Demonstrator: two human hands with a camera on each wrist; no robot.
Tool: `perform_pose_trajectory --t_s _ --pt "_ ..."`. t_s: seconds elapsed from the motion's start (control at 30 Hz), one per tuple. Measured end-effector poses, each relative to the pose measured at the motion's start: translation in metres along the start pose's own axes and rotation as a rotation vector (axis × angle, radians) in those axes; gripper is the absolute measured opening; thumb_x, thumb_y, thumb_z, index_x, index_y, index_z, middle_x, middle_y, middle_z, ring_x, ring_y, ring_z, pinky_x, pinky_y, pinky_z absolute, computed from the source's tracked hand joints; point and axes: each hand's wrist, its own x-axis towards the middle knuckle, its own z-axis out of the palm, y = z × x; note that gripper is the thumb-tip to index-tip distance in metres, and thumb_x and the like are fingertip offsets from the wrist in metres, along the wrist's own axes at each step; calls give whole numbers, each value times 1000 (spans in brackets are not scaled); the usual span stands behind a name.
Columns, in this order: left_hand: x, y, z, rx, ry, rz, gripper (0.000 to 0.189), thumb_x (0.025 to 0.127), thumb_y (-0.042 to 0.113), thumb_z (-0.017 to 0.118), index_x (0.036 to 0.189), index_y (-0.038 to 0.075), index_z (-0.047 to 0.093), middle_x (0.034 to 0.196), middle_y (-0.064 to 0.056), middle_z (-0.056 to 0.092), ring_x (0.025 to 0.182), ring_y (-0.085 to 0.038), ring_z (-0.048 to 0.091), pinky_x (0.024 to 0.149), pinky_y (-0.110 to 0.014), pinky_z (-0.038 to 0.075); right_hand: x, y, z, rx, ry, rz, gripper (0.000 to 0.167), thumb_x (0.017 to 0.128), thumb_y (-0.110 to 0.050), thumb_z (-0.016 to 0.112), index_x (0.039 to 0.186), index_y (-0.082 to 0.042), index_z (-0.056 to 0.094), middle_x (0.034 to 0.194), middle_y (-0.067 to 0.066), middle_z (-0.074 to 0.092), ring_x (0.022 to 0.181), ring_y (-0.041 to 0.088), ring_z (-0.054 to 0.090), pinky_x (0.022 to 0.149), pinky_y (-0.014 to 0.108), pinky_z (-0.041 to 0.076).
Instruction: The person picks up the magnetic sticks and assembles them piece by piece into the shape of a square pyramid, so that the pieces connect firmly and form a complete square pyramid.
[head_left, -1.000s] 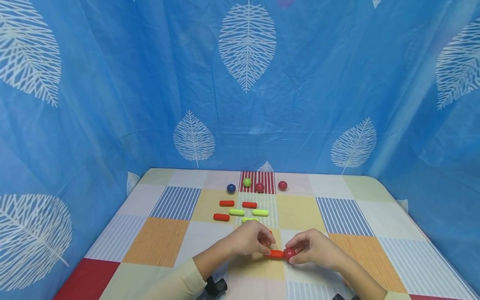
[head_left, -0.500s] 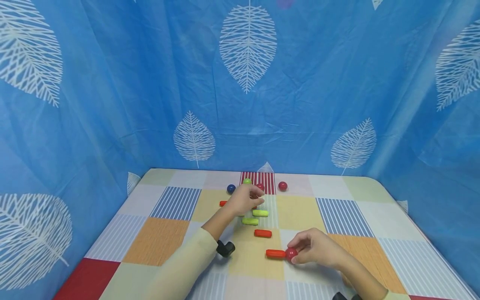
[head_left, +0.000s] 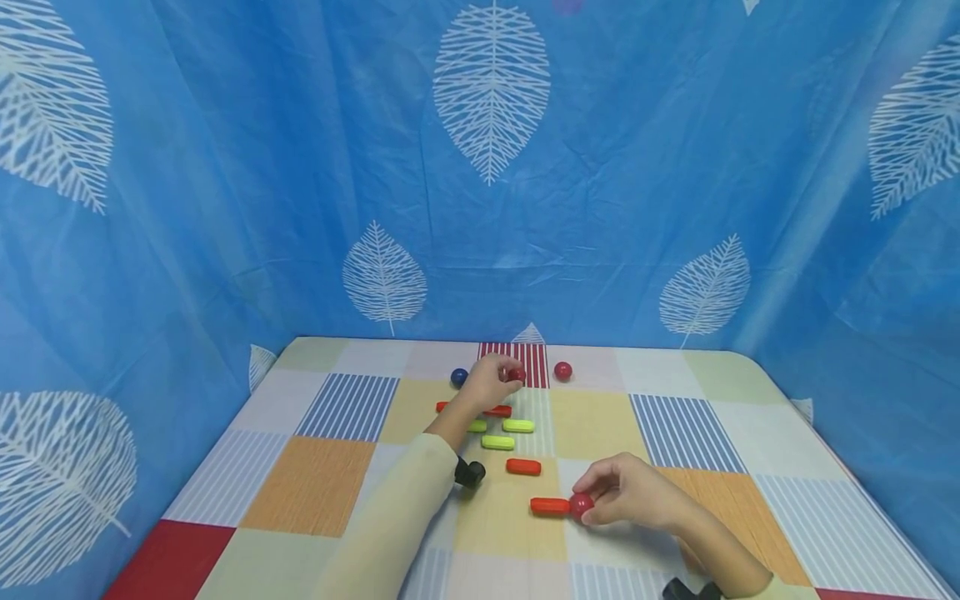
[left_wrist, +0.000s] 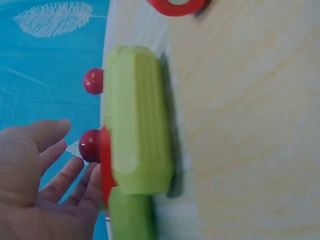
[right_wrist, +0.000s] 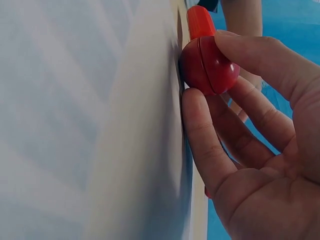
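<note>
Near the front of the table, my right hand (head_left: 630, 496) pinches a glossy red ball (right_wrist: 210, 65) between thumb and fingers. Against the ball's left side lies the end of a red stick (head_left: 550, 507). My left hand (head_left: 491, 381) reaches to the back of the table, thumb and fingers spread around a second red ball (left_wrist: 90, 145). A third red ball (head_left: 562, 371) stands to the right of that hand, and a dark blue ball (head_left: 459, 378) to its left. The green ball seen there earlier is hidden behind the left hand.
Yellow-green sticks (head_left: 498, 442) and another red stick (head_left: 523, 467) lie between the two hands. More red sticks (head_left: 497, 411) are partly covered by the left forearm. A blue leaf-print curtain (head_left: 600, 167) encloses the patchwork-covered table (head_left: 315, 483) at back and sides.
My left hand has let go of the red stick at the front and moved away to the red ball at the back. The right hand stays in place, holding its ball.
</note>
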Motion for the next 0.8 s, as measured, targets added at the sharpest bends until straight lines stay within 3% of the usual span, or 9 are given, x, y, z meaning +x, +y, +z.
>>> perform_pose_trajectory --t_s 0.3,0.53,0.8 --pt "8 -3 9 43 20 -47 43 95 14 72 138 11 63 128 -10 64 103 -20 59 91 -34 57 2 1 -1 -8 -5 3 30 79 -12 87 106 -8 76 103 6 76 91 23 68 78 25 60" --pt "8 6 12 78 10 -107 53 96 17 72 147 14 56 142 -11 58 121 -23 59 105 -39 54 2 1 -2 -1 -12 3 30 79 -12 87 107 -8 76 103 6 76 91 22 68 78 25 60" --pt "9 2 15 115 16 -80 42 94 12 74 135 14 65 130 -7 65 112 -20 60 100 -36 56 1 1 -2 4 -18 -15 30 79 -11 86 106 -6 75 102 7 76 89 19 69 77 23 60"
